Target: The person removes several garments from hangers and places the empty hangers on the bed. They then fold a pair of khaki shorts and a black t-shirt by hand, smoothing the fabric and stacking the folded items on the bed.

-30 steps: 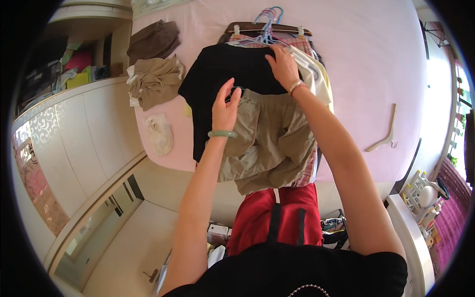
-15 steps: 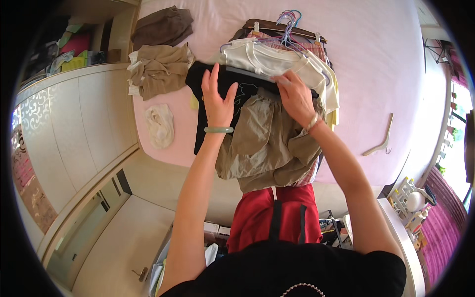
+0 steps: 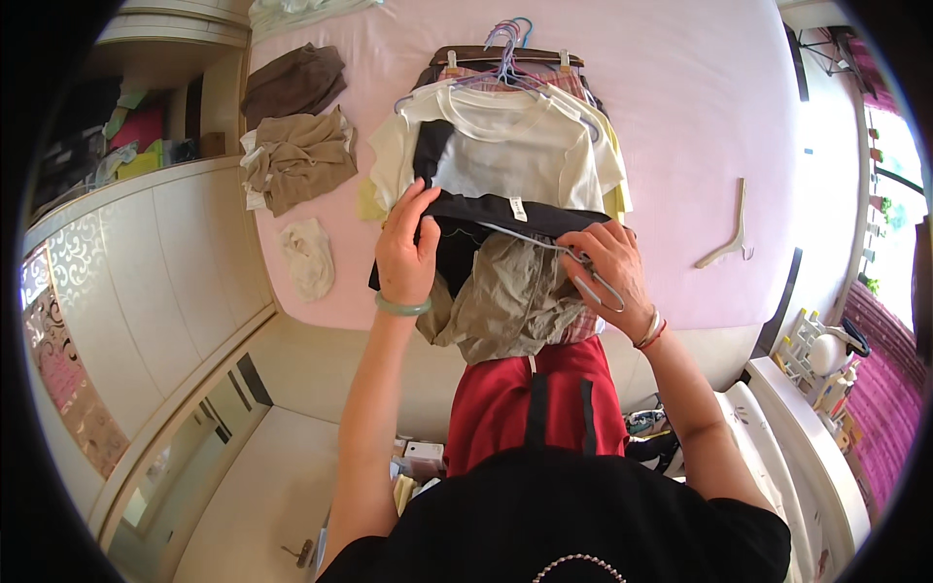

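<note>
Over the lower part of the white shirt [image 3: 515,155] lies a black garment [image 3: 476,206] with a small white label at its edge. My left hand [image 3: 406,257] pinches the black garment's left side between thumb and fingers. At its right end my right hand [image 3: 617,267] is closed on a thin grey clothes hanger [image 3: 607,296], whose bar runs along the black cloth; the fingers partly hide it. Crumpled olive-khaki cloth [image 3: 515,301] hangs just below, toward me.
Stacked clothes on hangers [image 3: 505,58] lie on the pink bed sheet [image 3: 680,126]. Folded brown trousers [image 3: 294,83], a tan garment [image 3: 299,160] and a white cloth [image 3: 307,257] sit to the left. A lone pale hanger [image 3: 734,228] rests at the right. Cabinets [image 3: 155,233] line the left side.
The black garment's top edge has turned, showing its label and uncovering more of the white shirt. Both hands have come nearer to me, and the hanger's looped end now shows at my right hand.
</note>
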`<state>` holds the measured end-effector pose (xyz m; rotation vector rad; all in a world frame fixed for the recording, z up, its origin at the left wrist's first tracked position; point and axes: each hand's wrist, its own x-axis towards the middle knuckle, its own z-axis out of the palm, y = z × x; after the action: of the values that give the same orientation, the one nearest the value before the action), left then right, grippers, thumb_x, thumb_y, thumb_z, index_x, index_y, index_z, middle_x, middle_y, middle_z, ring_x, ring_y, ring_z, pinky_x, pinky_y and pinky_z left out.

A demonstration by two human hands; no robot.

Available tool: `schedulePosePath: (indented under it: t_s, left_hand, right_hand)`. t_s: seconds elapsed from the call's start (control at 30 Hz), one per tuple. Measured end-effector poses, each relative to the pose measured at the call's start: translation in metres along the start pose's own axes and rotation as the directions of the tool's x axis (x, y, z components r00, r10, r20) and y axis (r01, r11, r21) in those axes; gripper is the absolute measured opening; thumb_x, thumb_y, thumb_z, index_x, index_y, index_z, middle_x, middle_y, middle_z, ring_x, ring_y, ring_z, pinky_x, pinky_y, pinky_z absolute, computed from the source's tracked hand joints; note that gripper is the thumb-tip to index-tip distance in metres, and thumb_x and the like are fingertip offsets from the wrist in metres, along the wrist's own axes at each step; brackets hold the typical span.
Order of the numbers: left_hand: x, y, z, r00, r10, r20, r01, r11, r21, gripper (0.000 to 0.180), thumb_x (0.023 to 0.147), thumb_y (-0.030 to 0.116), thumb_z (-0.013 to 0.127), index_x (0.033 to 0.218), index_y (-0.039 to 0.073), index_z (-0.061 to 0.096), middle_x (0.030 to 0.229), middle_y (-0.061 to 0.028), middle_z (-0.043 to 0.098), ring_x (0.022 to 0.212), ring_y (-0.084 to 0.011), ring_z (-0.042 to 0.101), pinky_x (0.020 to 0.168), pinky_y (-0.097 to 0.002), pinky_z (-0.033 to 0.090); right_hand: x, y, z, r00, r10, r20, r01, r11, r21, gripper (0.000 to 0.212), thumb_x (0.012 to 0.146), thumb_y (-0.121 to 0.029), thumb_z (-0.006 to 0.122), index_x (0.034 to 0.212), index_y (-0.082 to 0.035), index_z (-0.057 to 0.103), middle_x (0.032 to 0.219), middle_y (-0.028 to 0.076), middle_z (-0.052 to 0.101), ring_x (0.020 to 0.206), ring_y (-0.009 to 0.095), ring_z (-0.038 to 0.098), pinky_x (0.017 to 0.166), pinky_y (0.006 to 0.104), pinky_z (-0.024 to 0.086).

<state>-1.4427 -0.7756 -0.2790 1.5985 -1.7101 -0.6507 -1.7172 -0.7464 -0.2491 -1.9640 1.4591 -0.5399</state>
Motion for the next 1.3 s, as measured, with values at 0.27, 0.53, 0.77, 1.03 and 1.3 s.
schedulePosePath:
  t_s: [0.27,0.53,0.77,1.03,1.3]
  left_hand:
    - [-0.010,-0.012,-0.014,0.774,-0.577,0.261,0.627,0.641,-0.441,0.026,0.091,0.004,0.049,0.109,0.002,0.068,0.099,-0.0035,0.070,0.074,-0.0078,0.063,0.067,-0.0223,0.054]
    - [-0.069,0.006,0.054,0.853,-0.184,0.488,0.023,0.948,0.318,0.033,0.088,0.009,0.050,0.116,0.017,0.065,0.092,-0.0103,0.067,0.078,-0.0313,0.065,0.068,-0.0417,0.054]
    - [-0.114,-0.007,0.086,0.667,-0.213,0.714,-0.174,0.887,0.428,0.032,0.083,0.013,0.056,0.112,0.019,0.065,0.092,-0.0121,0.064,0.084,-0.0344,0.064,0.070,-0.0455,0.053]
    - [-0.139,-0.007,0.077,0.606,-0.384,0.696,0.030,0.886,0.463,0.040,0.088,0.022,0.060,0.127,0.017,0.058,0.119,-0.0129,0.060,0.105,-0.0342,0.060,0.085,-0.0443,0.051]
    - [-0.044,0.017,0.134,0.809,-0.353,0.470,0.330,0.934,0.134,0.044,0.091,0.026,0.066,0.131,0.010,0.055,0.122,-0.0132,0.059,0.104,-0.0266,0.060,0.084,-0.0345,0.047]
  right_hand:
    - [-0.041,0.003,-0.015,0.997,-0.082,-0.013,0.083,0.991,0.106,0.013,0.084,-0.016,0.067,0.095,-0.010,0.072,0.090,0.001,0.067,0.093,0.021,0.057,0.087,0.0360,0.040]
    - [-0.045,0.009,-0.039,0.966,0.155,-0.208,0.043,0.696,0.716,0.020,0.096,-0.019,0.057,0.098,-0.002,0.068,0.084,0.009,0.069,0.101,0.025,0.063,0.100,0.0449,0.043]
    - [-0.010,0.033,-0.106,0.752,0.571,-0.330,0.207,0.270,0.940,0.035,0.104,-0.025,0.045,0.116,0.007,0.055,0.075,0.005,0.054,0.063,0.012,0.049,0.061,0.0275,0.041]
    - [-0.129,0.301,-0.087,0.298,0.949,-0.105,-0.179,0.164,0.970,0.027,0.096,-0.031,0.060,0.106,-0.007,0.068,0.082,-0.003,0.061,0.066,0.006,0.050,0.059,0.0225,0.042]
    - [-0.172,0.446,-0.060,0.004,1.000,0.022,-0.335,-0.019,0.942,0.025,0.096,-0.035,0.059,0.106,-0.015,0.069,0.089,-0.005,0.063,0.072,0.008,0.053,0.065,0.0274,0.046]
